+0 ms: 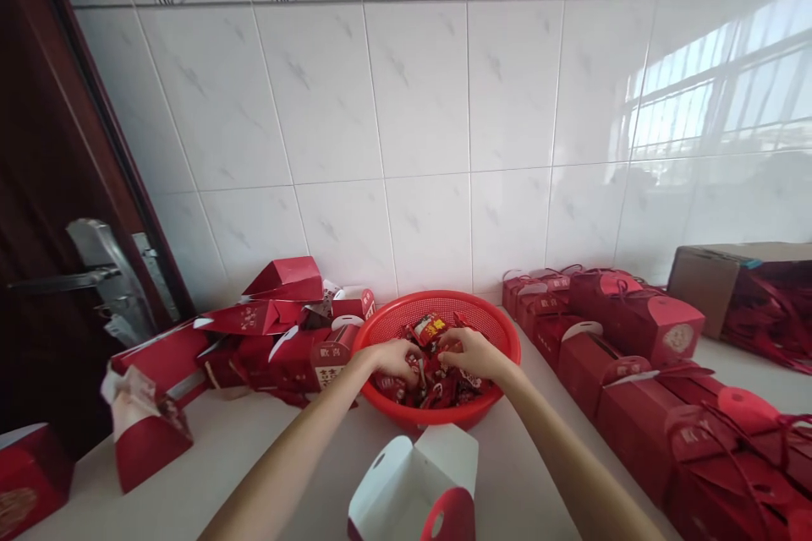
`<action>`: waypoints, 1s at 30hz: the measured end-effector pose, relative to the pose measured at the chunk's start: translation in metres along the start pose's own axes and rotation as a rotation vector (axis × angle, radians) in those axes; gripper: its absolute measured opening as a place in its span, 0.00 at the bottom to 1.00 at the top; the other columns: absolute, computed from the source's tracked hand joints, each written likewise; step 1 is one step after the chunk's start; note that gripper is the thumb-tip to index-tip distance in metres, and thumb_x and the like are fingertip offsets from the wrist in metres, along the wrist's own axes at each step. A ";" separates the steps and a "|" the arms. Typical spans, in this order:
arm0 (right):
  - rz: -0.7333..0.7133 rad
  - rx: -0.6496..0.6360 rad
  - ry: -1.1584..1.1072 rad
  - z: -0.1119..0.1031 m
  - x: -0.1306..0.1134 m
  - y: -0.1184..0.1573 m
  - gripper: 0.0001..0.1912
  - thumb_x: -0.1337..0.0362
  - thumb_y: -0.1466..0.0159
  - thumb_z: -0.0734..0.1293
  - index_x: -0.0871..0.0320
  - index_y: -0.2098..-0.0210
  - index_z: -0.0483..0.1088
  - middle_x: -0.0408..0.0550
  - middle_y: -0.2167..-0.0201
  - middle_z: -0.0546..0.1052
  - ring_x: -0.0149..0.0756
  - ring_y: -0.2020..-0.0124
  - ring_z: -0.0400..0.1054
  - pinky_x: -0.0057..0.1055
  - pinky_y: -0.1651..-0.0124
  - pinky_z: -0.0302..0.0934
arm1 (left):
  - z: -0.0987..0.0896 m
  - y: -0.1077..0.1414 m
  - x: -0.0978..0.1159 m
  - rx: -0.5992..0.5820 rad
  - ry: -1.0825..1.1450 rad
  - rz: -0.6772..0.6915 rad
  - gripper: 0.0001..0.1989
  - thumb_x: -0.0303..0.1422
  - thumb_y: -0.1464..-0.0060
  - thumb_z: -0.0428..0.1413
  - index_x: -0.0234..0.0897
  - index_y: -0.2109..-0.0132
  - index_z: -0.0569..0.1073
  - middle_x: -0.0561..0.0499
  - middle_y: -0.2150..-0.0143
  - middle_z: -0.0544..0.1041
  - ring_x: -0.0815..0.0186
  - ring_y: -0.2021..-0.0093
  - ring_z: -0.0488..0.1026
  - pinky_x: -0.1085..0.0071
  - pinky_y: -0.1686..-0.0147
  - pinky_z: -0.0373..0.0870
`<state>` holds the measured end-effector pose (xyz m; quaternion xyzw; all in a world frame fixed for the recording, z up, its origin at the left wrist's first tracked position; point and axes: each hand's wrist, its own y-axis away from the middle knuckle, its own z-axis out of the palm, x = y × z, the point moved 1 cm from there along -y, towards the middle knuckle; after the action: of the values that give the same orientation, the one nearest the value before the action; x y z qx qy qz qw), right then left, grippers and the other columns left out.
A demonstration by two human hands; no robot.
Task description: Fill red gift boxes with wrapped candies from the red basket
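A red plastic basket with a perforated wall holds a heap of red-wrapped candies. My left hand reaches into its left side, fingers curled down round candies in the heap. From the right, my right hand dips in with bent fingers and thumb closed on candies. The fingertips of both hands are partly hidden among the wrappers. A brighter packet with yellow print lies behind the hands. In front of the basket, between my forearms, stands an open gift box, white inside and red outside.
Red gift boxes with ribbons stand in rows on the right. More red boxes, some unfolded, are piled at left. A cardboard carton with red ribbons sits far right. A tiled wall rises behind; a dark door is at left.
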<state>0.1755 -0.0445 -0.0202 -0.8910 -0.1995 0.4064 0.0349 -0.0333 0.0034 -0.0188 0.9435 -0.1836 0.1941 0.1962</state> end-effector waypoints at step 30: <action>0.130 0.061 -0.728 -0.006 0.004 0.002 0.29 0.63 0.50 0.77 0.56 0.52 0.64 0.39 0.74 0.77 0.36 0.71 0.75 0.35 0.63 0.70 | -0.011 0.026 0.019 0.297 0.644 0.479 0.20 0.38 0.57 0.68 0.36 0.56 0.78 0.47 0.56 0.80 0.57 0.52 0.75 0.62 0.47 0.69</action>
<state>0.1829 -0.0446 -0.0198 -0.6975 -0.1294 0.7038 -0.0377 -0.0311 -0.0191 0.0068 0.7834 -0.2967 0.5433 0.0550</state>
